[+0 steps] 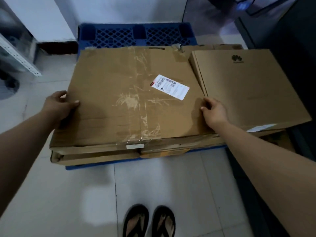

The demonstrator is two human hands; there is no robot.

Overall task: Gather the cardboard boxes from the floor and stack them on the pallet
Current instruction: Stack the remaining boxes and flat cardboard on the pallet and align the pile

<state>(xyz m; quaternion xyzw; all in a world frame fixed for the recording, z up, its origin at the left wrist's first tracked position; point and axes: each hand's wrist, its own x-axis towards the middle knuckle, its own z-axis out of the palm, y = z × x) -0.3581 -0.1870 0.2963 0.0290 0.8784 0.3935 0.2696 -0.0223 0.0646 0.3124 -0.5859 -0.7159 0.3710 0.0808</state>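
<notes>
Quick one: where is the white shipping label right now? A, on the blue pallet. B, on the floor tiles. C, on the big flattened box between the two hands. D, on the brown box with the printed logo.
C: the white shipping label is stuck flat on top of the big flattened box, whose left edge the left hand grips and whose right edge the right hand holds.

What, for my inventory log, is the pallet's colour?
Blue; the pallet shows best in the head view, beyond the flattened cardboard.
</notes>
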